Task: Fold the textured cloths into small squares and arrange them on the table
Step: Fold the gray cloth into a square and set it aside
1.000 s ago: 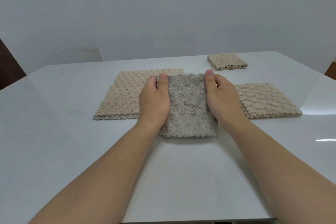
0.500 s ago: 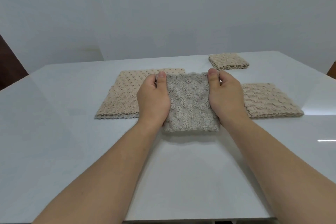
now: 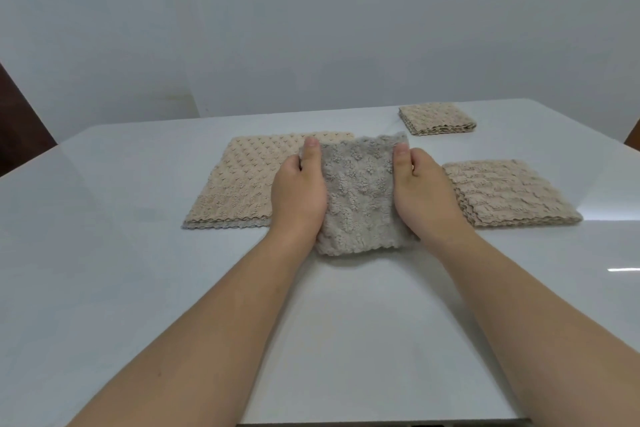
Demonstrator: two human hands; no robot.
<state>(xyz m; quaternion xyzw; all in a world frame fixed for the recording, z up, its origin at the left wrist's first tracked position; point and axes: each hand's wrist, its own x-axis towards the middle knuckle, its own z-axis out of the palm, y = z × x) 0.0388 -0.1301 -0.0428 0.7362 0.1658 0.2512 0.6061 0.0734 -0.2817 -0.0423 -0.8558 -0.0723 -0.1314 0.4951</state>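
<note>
Grey cloth, folded at the middle of the tabletop, is pinched at both sides by the fingers of left hand and right hand; uneven release may spring its layers open.

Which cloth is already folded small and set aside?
The small beige square at the far right, alone. The left hand and right hand hold the grey cloth; the other two beige cloths are bigger.
</note>
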